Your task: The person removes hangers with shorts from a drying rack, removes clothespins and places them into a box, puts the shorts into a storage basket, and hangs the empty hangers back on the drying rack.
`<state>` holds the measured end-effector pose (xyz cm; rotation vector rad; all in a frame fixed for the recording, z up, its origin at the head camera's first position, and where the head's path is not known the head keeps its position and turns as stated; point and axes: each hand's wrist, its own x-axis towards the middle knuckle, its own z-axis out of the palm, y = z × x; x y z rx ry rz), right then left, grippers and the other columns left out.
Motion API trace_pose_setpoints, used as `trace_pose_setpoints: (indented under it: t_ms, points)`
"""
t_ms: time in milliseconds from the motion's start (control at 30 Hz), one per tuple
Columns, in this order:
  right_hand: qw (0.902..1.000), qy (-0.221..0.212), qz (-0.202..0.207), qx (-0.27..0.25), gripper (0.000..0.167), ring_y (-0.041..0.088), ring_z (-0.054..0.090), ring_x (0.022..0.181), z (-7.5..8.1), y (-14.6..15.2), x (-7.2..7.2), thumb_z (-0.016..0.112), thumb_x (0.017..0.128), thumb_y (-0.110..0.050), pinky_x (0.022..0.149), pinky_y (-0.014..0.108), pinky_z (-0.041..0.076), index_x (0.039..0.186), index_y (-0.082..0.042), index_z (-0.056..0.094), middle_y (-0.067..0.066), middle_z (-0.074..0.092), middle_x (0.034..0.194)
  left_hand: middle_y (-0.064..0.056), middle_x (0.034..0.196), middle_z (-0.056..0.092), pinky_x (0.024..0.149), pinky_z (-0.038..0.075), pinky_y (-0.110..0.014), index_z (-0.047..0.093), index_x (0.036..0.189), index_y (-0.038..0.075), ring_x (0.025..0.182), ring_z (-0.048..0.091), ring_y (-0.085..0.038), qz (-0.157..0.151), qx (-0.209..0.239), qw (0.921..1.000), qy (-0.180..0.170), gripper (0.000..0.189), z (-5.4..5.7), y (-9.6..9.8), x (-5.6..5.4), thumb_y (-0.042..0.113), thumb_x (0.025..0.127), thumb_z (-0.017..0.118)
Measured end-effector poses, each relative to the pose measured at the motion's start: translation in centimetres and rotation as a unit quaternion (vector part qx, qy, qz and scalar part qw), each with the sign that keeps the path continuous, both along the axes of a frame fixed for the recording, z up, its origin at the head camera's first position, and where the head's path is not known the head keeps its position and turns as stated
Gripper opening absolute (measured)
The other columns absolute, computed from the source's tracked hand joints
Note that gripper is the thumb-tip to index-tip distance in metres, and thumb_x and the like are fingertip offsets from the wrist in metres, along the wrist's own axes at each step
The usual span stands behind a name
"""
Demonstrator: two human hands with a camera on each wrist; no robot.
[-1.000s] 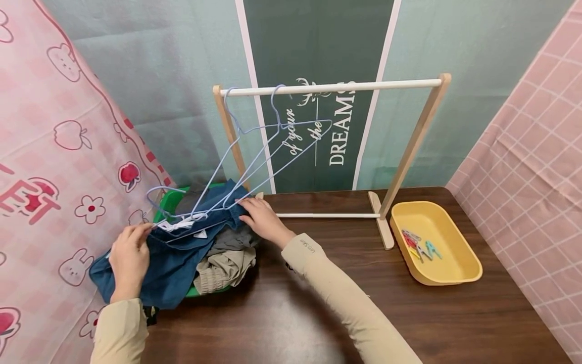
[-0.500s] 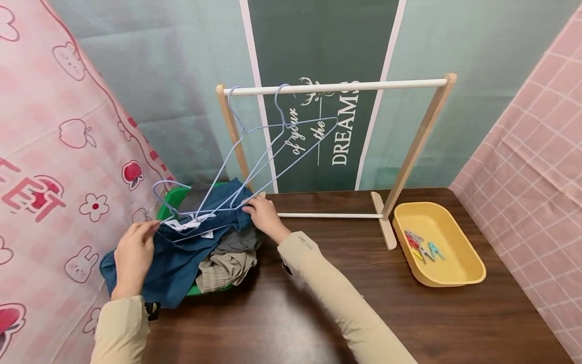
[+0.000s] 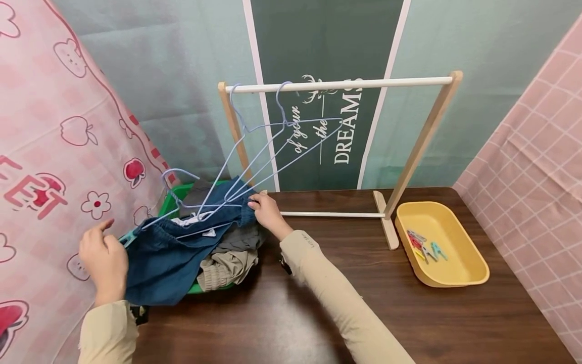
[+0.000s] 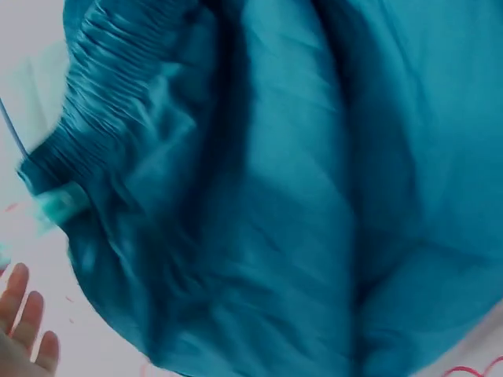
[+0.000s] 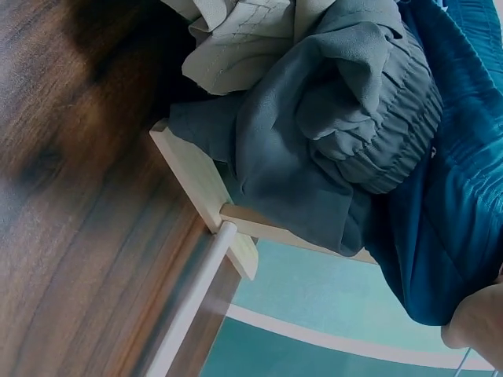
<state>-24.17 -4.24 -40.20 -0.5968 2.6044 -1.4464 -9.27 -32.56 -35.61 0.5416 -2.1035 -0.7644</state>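
Note:
Dark blue shorts with an elastic waist lie across a green basket, most of which they cover. A lavender wire hanger runs along the waistband, its hook to the upper left. At the waistband's left end sits a teal clothespin, blurred in the left wrist view. My left hand is just left of the clothespin; in the left wrist view its fingers are spread apart from clothespin and cloth. My right hand pinches the waistband's right end; its fingertips are partly hidden in the right wrist view.
Two more lavender hangers hang from the white rail of a wooden rack. Grey shorts and beige ones fill the green basket. A yellow tray with several clothespins stands at right.
My left hand has come off the waistband and shifted left, and the teal clothespin there now shows. The shorts' left side has drawn in to the right. My right hand keeps its hold.

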Motion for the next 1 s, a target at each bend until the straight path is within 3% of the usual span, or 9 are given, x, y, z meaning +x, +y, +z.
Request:
trace_pose_setpoints:
  t_ms: [100,200,300,400,533,667,1000]
  points:
    - [0.9999,-0.013,-0.005,-0.006,0.032,0.031,0.054,0.123,-0.1,0.1,-0.2,0.047,0.100,-0.012,0.100,0.042,0.045,0.126,0.002,0.058,0.020,0.059,0.128,-0.029,0.122,0.058,0.108,0.027,-0.053,0.064,0.114,-0.006,0.119,0.044,-0.046,0.004,0.021,0.9978,-0.063,0.046,-0.2,-0.9,0.4,0.005,0.091,0.025]
    - [0.9997,-0.022,-0.010,-0.007,0.033,0.031,0.053,0.124,-0.2,0.2,-0.4,0.047,0.100,-0.012,0.101,0.042,0.045,0.127,0.002,0.057,0.020,0.058,0.131,-0.030,0.126,0.056,0.109,0.023,-0.056,0.062,0.117,-0.005,0.121,0.043,-0.048,-0.012,0.011,0.9922,-0.124,0.046,-0.5,-1.5,0.8,0.002,0.088,0.027]
    - [0.9995,-0.029,-0.010,-0.007,0.034,0.031,0.053,0.125,-0.3,0.3,-0.4,0.046,0.100,-0.013,0.102,0.042,0.044,0.129,0.002,0.056,0.020,0.057,0.132,-0.032,0.125,0.053,0.108,0.019,-0.060,0.059,0.121,-0.005,0.120,0.040,-0.051,-0.032,-0.014,0.9876,-0.153,0.042,-1.0,-1.8,0.9,0.001,0.088,0.034]
    - [0.9994,-0.032,-0.008,-0.011,0.035,0.031,0.053,0.124,-0.2,0.4,-0.4,0.046,0.101,-0.014,0.102,0.042,0.045,0.130,0.002,0.055,0.020,0.056,0.133,-0.033,0.123,0.049,0.105,0.015,-0.063,0.056,0.123,-0.005,0.118,0.038,-0.052,-0.048,-0.036,0.9845,-0.165,0.034,-1.5,-1.8,1.0,0.004,0.092,0.044]
    - [0.9991,-0.034,-0.006,-0.026,0.035,0.031,0.055,0.122,-0.1,0.5,-0.2,0.045,0.101,-0.016,0.100,0.042,0.046,0.131,0.001,0.055,0.019,0.057,0.131,-0.034,0.115,0.049,0.103,0.018,-0.062,0.056,0.117,-0.007,0.112,0.039,-0.052,-0.060,-0.057,0.9854,-0.149,0.026,-2.0,-1.9,1.2,0.006,0.096,0.048]
    - [0.9988,-0.021,-0.009,-0.043,0.034,0.031,0.057,0.116,-0.2,0.5,-0.1,0.046,0.101,-0.017,0.098,0.042,0.046,0.128,0.001,0.057,0.019,0.059,0.125,-0.034,0.108,0.050,0.097,0.024,-0.060,0.057,0.110,-0.012,0.105,0.041,-0.053,-0.057,-0.065,0.9878,-0.130,0.023,-2.2,-2.1,1.4,0.006,0.098,0.047]
    - [0.9957,-0.011,-0.024,-0.089,0.031,0.031,0.057,0.116,-0.6,0.6,-0.4,0.057,0.096,-0.020,0.098,0.041,0.046,0.121,-0.002,0.063,0.017,0.061,0.120,-0.036,0.107,0.047,0.088,0.025,-0.063,0.049,0.100,-0.012,0.100,0.039,-0.055,-0.038,-0.094,0.9806,-0.168,0.022,-2.0,-2.3,1.7,0.009,0.100,0.040]
